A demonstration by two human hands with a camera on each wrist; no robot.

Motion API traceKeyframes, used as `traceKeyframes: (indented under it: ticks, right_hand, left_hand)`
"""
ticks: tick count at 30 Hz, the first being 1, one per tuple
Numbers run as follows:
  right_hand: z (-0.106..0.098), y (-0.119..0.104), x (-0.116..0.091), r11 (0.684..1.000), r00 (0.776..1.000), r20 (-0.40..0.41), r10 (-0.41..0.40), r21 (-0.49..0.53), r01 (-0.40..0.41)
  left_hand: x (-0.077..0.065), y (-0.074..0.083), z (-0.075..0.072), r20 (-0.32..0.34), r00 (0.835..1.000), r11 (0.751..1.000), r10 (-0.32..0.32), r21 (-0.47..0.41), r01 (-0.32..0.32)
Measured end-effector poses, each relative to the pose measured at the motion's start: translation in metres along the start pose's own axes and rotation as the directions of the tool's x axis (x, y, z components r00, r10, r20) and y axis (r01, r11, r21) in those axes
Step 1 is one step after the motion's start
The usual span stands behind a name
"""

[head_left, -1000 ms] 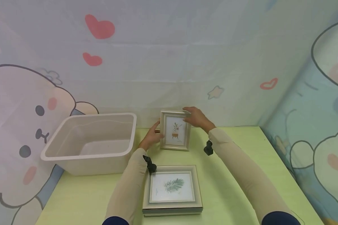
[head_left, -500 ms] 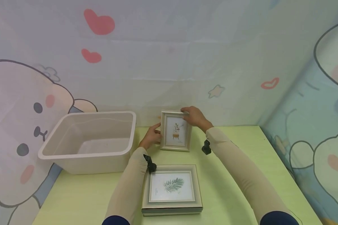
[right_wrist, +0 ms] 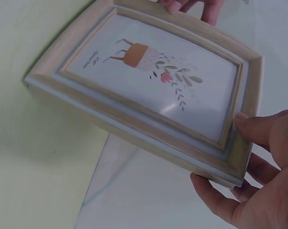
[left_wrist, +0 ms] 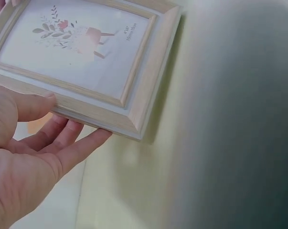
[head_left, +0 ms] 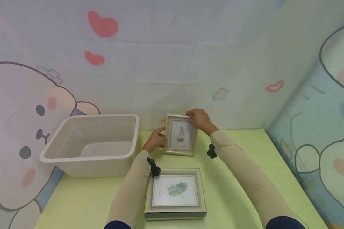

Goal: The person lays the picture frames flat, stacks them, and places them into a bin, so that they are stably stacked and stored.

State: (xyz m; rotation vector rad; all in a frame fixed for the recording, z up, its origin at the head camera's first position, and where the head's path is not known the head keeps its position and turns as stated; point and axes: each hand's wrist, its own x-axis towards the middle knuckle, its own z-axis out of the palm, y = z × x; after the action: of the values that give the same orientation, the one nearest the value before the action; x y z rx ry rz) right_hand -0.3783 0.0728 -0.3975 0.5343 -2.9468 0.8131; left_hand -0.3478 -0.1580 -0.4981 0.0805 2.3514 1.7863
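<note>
Near the back of the table, both hands hold a small picture frame (head_left: 181, 135) nearly upright, its potted-plant print facing the head camera. The left hand (head_left: 155, 139) grips its left edge; in the left wrist view the thumb lies on the front moulding and the fingers (left_wrist: 81, 148) reach behind. At the top right corner the right hand (head_left: 201, 121) pinches it, thumb in front and fingers behind, as the right wrist view shows. Closer to the person lies a stack of larger picture frames (head_left: 176, 208), the top one with a green leaf print.
A beige plastic tub (head_left: 91, 159) stands on the left of the green table (head_left: 235, 178). Behind the table hangs a cartoon-printed cloth (head_left: 160, 63). A small orange patch shows just behind the small frame's upper left side.
The small picture frame has shifted slightly to the right and leans a little more, still in both hands. The tub and the stack stay in place.
</note>
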Motion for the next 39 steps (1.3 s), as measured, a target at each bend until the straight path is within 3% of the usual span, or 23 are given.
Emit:
traceKeyframes:
  ticks: [5,9,13,17,25,31,39]
  right_hand:
    - [-0.002,0.003,-0.004,0.999,1.000,-0.006,0.026,-0.031,-0.026]
    - [-0.011,0.008,-0.007,0.999,0.996,0.087,-0.024,-0.036,0.027]
    - [-0.023,0.011,-0.010,0.998,0.978,0.203,-0.056,0.030,0.051]
    - [-0.032,0.011,-0.014,0.994,0.956,0.291,-0.027,0.111,-0.006]
    - [-0.031,0.018,-0.024,0.960,0.942,0.336,0.024,0.256,-0.115]
    - [-0.031,0.022,-0.031,0.940,0.934,0.355,0.045,0.301,-0.160]
    - [-0.032,0.025,-0.040,0.939,0.926,0.371,0.066,0.292,-0.184]
  left_hand:
    - [-0.001,0.005,0.000,0.017,1.000,0.999,0.020,0.036,-0.021]
    - [-0.003,0.016,-0.003,0.047,0.999,0.994,0.023,0.103,-0.028]
    - [-0.007,0.034,-0.006,0.066,0.997,0.973,0.043,0.222,-0.057]
    - [-0.011,0.049,-0.009,0.074,0.996,0.950,0.042,0.306,-0.063]
    - [-0.018,0.060,-0.010,0.093,0.995,0.930,0.031,0.363,-0.063]
    - [-0.020,0.066,-0.009,0.106,0.991,0.887,0.086,0.444,-0.125]
    - [-0.027,0.080,-0.004,0.125,0.985,0.824,0.119,0.541,-0.168]
